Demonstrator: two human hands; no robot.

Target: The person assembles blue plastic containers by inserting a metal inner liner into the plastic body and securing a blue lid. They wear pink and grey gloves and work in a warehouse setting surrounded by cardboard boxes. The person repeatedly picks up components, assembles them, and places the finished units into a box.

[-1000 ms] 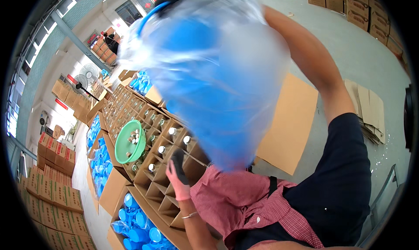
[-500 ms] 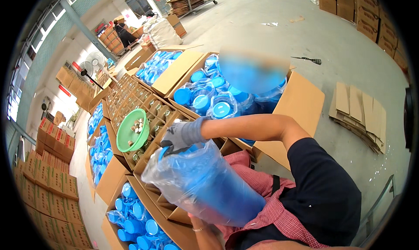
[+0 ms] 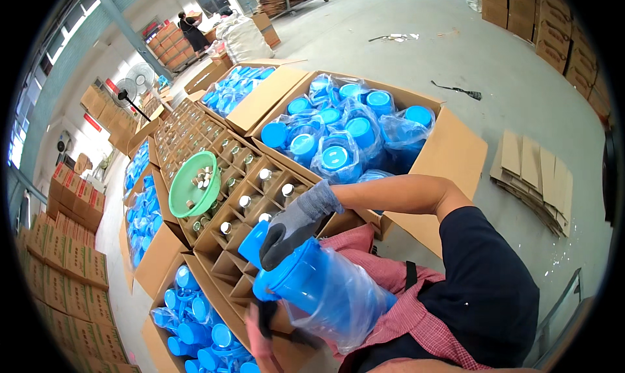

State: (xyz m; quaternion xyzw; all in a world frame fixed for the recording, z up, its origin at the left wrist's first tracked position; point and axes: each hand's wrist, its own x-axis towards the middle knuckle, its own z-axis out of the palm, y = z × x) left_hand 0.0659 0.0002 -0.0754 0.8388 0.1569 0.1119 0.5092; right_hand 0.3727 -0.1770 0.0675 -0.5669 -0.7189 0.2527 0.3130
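Observation:
A blue plastic jug (image 3: 296, 278) with a lid leans against my pink checked apron, its top tipped toward the cartons. A clear plastic bag (image 3: 355, 308) is bunched around its lower body. My right hand (image 3: 290, 233), in a grey and black glove, is closed over the jug's top beside its handle. Below the jug's rim my left hand (image 3: 263, 324) is smeared by motion, so its fingers cannot be read. Just beyond lies a divided carton (image 3: 218, 259) with several white-capped glass bottles (image 3: 245, 202) in its compartments.
A green bowl (image 3: 174, 197) of small caps rests on the bottles. Open cartons of bagged blue jugs stand at the far right (image 3: 358, 129), left (image 3: 144, 226) and near left (image 3: 195, 334). Flattened cardboard (image 3: 534, 177) lies on the floor at right. A person (image 3: 192, 33) stands far back.
The plastic bag has slid down, baring the jug's top and handle. My right hand has moved slightly right and down. My left hand has come into fuller view beside the rim.

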